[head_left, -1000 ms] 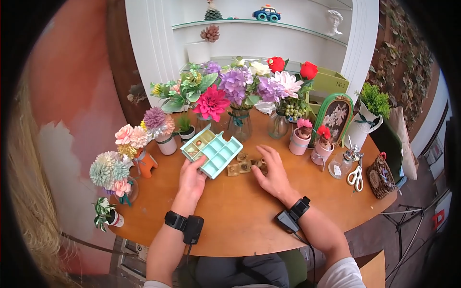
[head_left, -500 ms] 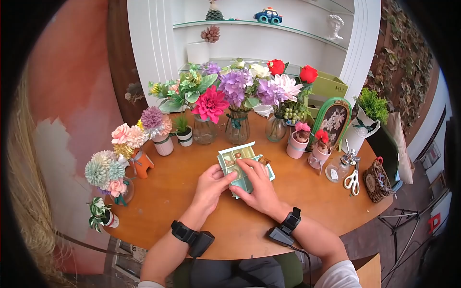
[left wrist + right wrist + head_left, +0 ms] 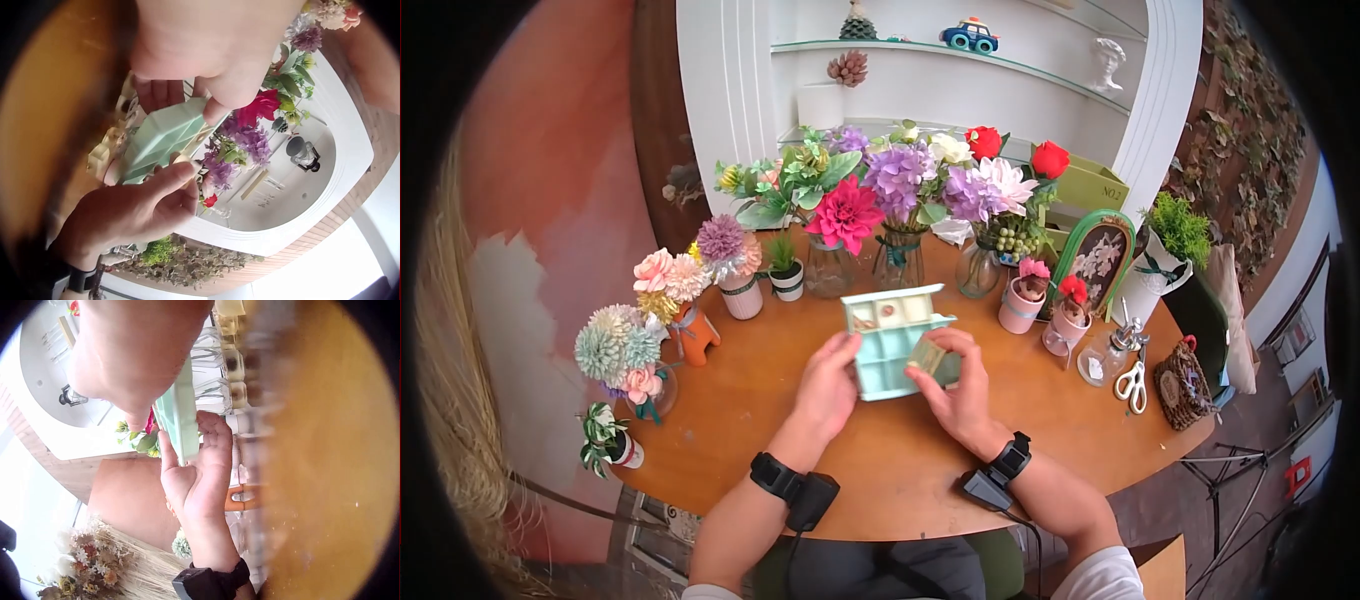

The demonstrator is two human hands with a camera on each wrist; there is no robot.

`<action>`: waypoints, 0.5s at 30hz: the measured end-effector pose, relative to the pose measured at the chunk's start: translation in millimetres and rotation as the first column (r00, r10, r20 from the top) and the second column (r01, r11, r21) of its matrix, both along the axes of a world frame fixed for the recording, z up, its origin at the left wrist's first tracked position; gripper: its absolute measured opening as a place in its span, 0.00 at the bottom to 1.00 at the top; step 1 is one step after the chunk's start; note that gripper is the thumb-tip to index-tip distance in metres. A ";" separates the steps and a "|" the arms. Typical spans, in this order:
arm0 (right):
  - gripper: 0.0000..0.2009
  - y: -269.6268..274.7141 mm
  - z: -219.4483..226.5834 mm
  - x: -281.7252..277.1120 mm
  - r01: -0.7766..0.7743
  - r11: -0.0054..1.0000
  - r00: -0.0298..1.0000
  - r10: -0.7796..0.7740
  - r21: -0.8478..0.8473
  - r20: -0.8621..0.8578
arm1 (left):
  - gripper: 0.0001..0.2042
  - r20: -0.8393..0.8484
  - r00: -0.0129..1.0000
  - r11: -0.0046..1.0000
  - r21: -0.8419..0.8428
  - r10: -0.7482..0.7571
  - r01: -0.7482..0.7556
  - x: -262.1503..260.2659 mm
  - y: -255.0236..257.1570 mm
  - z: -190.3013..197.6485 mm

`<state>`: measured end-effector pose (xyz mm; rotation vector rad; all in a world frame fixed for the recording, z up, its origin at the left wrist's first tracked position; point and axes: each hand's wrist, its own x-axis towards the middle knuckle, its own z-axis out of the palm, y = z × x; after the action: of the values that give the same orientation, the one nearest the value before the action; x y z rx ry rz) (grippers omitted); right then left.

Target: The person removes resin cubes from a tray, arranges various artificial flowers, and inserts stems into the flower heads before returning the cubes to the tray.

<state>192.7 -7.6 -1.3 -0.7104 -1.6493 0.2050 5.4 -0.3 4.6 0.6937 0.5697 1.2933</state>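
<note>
From here I see the left hand clamped on one mint tray, its thumb on one face and its fingers curled behind, holding it between both hands over the table. The right hand pinches one small block between thumb and fingers, right at the tray's compartments. More pale pieces sit along the tray's far row; I can't tell how many. Beyond stand three glass vases, with two pink pots and one pair of scissors off to the right.
</note>
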 end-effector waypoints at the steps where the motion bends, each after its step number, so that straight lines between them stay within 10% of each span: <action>1: 0.24 -1.1 6.1 4.2 0.084 0.994 0.995 -0.088 0.065 0.056 | 0.18 0.044 0.998 0.999 -0.013 0.049 -0.048 -5.7 4.1 2.5; 8: 0.22 15.6 1.7 26.8 0.283 0.916 0.942 -0.209 -0.283 0.262 | 0.17 0.184 0.930 0.938 -0.203 0.319 -0.281 -48.1 35.7 -13.3; 15: 0.22 17.8 -1.8 26.4 0.114 0.983 0.822 -0.012 -0.144 0.570 | 0.15 0.079 0.968 0.956 -0.196 0.238 -0.219 -43.9 31.0 -12.3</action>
<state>219.1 10.1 -3.1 -1.0276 -2.1921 0.0881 -38.5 30.7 -7.6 0.4124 0.6925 1.4598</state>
